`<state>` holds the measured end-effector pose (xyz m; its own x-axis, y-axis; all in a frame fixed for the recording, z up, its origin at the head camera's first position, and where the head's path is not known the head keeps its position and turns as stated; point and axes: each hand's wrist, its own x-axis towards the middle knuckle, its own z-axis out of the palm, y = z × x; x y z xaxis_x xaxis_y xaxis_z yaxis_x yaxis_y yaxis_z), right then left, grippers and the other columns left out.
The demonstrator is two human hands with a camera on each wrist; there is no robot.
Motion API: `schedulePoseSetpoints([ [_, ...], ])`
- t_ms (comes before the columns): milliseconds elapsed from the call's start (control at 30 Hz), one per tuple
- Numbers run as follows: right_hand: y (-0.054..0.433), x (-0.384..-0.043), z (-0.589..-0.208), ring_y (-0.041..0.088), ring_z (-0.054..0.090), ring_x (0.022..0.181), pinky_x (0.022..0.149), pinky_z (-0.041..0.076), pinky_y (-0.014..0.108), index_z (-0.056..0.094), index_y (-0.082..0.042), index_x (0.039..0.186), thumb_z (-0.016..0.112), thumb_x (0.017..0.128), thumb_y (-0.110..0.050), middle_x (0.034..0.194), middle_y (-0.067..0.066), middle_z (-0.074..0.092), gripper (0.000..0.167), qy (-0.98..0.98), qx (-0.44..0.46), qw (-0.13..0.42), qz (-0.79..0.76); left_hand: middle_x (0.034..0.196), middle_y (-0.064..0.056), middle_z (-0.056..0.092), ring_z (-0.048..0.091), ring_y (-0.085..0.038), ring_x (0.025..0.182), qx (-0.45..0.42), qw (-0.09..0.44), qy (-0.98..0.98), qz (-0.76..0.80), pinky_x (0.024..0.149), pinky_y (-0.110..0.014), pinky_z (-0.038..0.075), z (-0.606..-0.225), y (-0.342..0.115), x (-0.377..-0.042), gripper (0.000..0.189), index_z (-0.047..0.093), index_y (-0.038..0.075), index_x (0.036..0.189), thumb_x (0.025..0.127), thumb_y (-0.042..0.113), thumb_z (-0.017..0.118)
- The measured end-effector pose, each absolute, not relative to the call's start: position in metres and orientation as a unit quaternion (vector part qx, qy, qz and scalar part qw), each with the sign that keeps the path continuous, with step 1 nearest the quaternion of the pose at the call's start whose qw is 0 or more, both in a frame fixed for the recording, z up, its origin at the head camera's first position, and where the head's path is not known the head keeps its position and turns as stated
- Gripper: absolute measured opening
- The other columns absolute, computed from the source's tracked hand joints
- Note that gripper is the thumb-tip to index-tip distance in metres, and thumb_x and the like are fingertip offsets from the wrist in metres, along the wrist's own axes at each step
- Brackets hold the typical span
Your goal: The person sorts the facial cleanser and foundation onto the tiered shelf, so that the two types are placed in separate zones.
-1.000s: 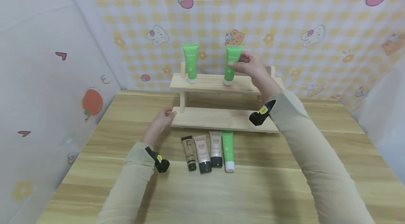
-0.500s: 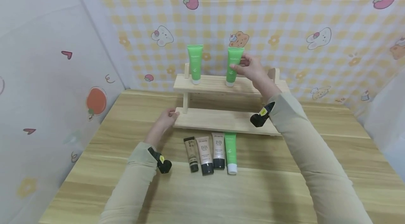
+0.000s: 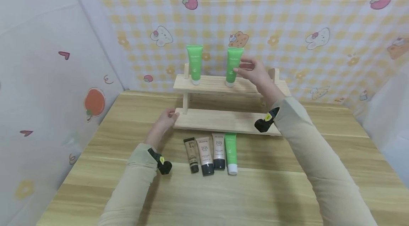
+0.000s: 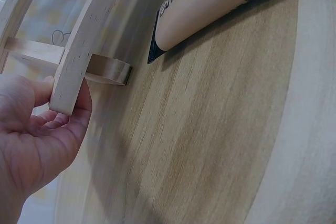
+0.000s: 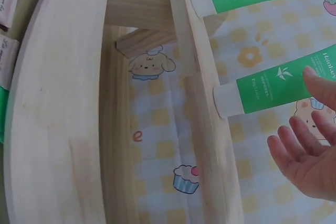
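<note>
A two-tier wooden display shelf point(image 3: 220, 120) stands on the table, and my left hand point(image 3: 163, 122) grips the left end of its lower board. In the left wrist view the thumb lies over the board point(image 4: 79, 61) and the fingers curl beneath it. Two green tubes stand upright on their white caps on the upper board: a left tube point(image 3: 195, 63) and a right tube point(image 3: 233, 65). My right hand point(image 3: 256, 73) is beside the right tube, fingers spread and loose. Its thumb tip overlaps the tube point(image 5: 273, 85) in the right wrist view, the other fingers apart from it.
In front of the shelf lie a small brown tube point(image 3: 191, 153), two beige BB cream tubes point(image 3: 204, 151) with black caps, and another green tube point(image 3: 231, 151). A patterned cloth point(image 3: 134, 16) hangs behind the shelf; a white wall covering point(image 3: 41, 59) is at the left.
My right hand has loosened its pinch on the right green tube and drawn slightly right, leaving it standing on the upper board. The left hand keeps its hold on the shelf.
</note>
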<state>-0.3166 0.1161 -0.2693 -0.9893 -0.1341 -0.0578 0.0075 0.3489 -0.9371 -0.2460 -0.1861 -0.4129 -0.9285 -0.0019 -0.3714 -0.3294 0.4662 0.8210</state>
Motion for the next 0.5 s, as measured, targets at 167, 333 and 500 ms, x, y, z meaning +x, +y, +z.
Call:
schedulePoseSetpoints([
  [167, 0.121, -0.308, -0.274, 0.027, 0.045, 0.124, 0.100, 0.045, 0.037, 0.035, -0.005, 0.138, 0.064, 0.086, -0.025, 0.138, 0.016, 0.043, 0.062, 0.816, 0.005, 0.081, -0.573, 0.146, -0.024, 0.027, 0.032, -0.038, 0.132, -0.099, 0.163, 0.841, 0.507, 0.111, -0.047, 0.028, -0.413, -0.186, -0.246, 0.055, 0.018, 0.003, 0.144, 0.099, 0.030, 0.035],
  [333, 0.125, -0.300, -0.280, 0.030, 0.048, 0.122, 0.098, 0.046, 0.036, 0.037, -0.001, 0.136, 0.061, 0.087, -0.023, 0.136, 0.020, 0.044, 0.059, 0.807, 0.017, 0.101, -0.582, 0.145, -0.025, 0.027, 0.031, -0.039, 0.132, -0.101, 0.160, 0.842, 0.505, 0.111, -0.047, 0.028, -0.411, -0.185, -0.245, 0.055, 0.019, 0.002, 0.144, 0.099, 0.029, 0.035],
  [500, 0.129, -0.290, -0.286, 0.027, 0.055, 0.116, 0.092, 0.050, 0.031, 0.039, 0.001, 0.135, 0.059, 0.088, -0.025, 0.132, 0.023, 0.047, 0.057, 0.803, 0.015, 0.114, -0.585, 0.145, -0.025, 0.028, 0.031, -0.038, 0.132, -0.106, 0.163, 0.840, 0.507, 0.111, -0.047, 0.028, -0.410, -0.183, -0.244, 0.055, 0.019, 0.002, 0.144, 0.099, 0.029, 0.035],
])
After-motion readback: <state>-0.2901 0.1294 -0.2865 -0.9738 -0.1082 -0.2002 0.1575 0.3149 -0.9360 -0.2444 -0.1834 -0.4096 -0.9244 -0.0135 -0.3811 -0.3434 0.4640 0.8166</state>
